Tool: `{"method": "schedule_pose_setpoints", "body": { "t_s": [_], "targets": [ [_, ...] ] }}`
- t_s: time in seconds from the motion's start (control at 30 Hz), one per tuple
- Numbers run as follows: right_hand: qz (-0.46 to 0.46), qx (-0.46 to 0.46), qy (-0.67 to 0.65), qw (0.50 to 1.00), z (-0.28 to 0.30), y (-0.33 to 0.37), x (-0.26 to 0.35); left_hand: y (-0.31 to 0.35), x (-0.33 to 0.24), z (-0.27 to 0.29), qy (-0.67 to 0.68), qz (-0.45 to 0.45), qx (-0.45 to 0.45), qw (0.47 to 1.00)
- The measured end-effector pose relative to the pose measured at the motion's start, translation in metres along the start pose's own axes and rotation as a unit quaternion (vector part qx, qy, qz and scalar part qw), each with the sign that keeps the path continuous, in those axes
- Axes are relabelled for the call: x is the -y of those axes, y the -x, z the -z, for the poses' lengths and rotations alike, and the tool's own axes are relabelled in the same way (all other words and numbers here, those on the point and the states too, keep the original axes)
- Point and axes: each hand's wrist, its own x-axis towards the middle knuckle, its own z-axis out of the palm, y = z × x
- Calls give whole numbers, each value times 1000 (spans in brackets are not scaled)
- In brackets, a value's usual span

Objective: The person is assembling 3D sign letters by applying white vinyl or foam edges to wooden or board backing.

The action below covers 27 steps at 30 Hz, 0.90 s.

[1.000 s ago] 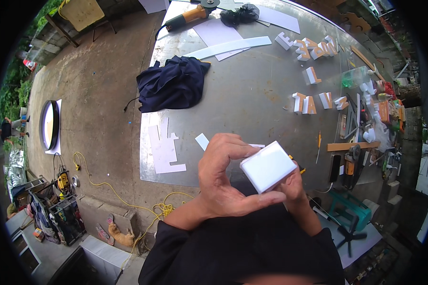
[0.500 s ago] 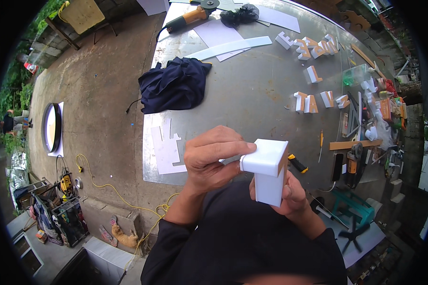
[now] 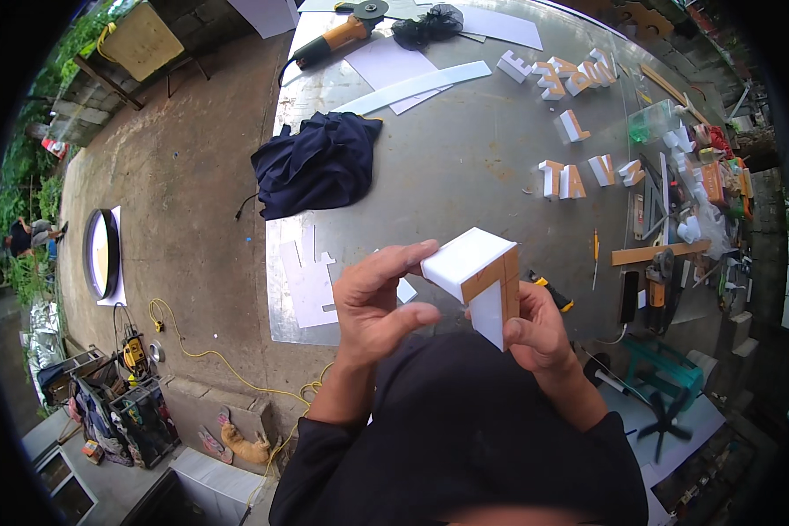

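A block letter (image 3: pixel 479 256), white on its sides with a brown face, is held up over the table's near edge. It has two arms meeting at a corner. My right hand (image 3: pixel 542 329) grips its lower arm, thumb in front and fingers behind. At the letter's upper left edge, my left hand (image 3: pixel 381 302) rests a fingertip, its thumb spread away from the piece. Below that hand, a small white piece (image 3: pixel 406 290) shows partly. Left of it lies a white sheet with cutouts (image 3: pixel 309 285).
Several block letters (image 3: pixel 573 181) stand on the metal table (image 3: pixel 447 167)'s right side. A dark cloth (image 3: pixel 316 165), an angle grinder (image 3: pixel 337 37) and white strips lie further left and back. A yellow-handled cutter (image 3: pixel 552 294) is beside my right hand. Tools crowd the right edge.
The letter has been turned so its brown face shows more, and raised slightly. My left thumb has come away from it, and the left fingers have shifted to its left edge.
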Motion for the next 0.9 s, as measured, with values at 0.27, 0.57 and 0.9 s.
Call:
{"method": "schedule_pose_setpoints", "body": {
  "t_s": [0.27, 0.57, 0.9],
  "targets": [
    [0, 20, 6, 1000, -12, 6, 8, 3, 16, 10, 158, 30, 23, 987],
    [70, -37, 138, 987, -12, 2, 10, 6, 12, 11, 179, 55, 15, 982],
    [210, -43, 491, 844, -21, -4, 31, -15, -34, 13, -294, 31, 111, 949]
  ]
}}
